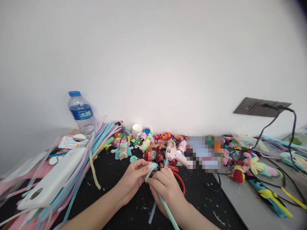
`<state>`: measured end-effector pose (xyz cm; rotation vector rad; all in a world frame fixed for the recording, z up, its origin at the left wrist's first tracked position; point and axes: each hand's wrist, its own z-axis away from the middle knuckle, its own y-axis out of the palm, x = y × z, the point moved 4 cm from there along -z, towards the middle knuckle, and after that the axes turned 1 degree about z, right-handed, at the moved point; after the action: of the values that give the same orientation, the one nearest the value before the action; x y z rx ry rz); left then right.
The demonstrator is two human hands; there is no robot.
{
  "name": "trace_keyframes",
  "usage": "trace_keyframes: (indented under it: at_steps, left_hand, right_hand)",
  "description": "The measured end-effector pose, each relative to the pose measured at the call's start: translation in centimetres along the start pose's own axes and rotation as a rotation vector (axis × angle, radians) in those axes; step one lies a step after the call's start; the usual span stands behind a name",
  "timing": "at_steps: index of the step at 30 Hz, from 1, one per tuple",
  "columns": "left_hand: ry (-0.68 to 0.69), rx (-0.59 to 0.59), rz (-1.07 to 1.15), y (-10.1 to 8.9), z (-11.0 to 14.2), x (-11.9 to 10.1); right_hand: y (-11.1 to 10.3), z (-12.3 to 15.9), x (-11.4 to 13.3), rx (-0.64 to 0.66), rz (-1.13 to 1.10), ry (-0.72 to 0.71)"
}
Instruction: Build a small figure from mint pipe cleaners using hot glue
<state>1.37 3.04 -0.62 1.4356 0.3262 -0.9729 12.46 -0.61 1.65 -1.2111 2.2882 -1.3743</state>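
Note:
A mint-green pipe cleaner (167,209) runs between my two hands, its long tail hanging toward the bottom edge. My left hand (133,175) pinches its bent or coiled end between thumb and fingers. Close beside it, my right hand (164,187) has its fingers curled round the same strand. Just beyond my hands lies a pale pink hot glue gun (178,156), nozzle end partly hidden by fluff. A translucent glue stick (152,213) rests on the black mat (129,212) below my hands. A mint-coloured coil (133,158) sits left of my fingertips.
Several fuzzy pipe-cleaner figures (122,149) line the wall. At left are a water bottle (81,111), a bundle of pipe cleaners (88,156) and a white case-like object (54,177). Black cables (261,131) run from a wall socket (254,107) at right. A blurred-out patch hides something beside the glue gun.

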Motion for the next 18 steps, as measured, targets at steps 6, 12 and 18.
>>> trace_keyframes:
  at_steps: [6,12,18]
  left_hand:
    - [0.042,-0.004,0.039,-0.5,-0.2,-0.1]
    - [0.024,0.004,0.01,-0.8,-0.4,-0.6]
    - [0.0,0.021,-0.253,-0.6,-0.3,-0.7]
  right_hand:
    - [-1.5,-0.2,-0.4,-0.057,-0.163,0.105]
    - [-2.4,0.2,-2.2,-0.211,-0.363,0.275]
    - [-2.2,1.0,-3.5,-0.245,-0.44,0.438]
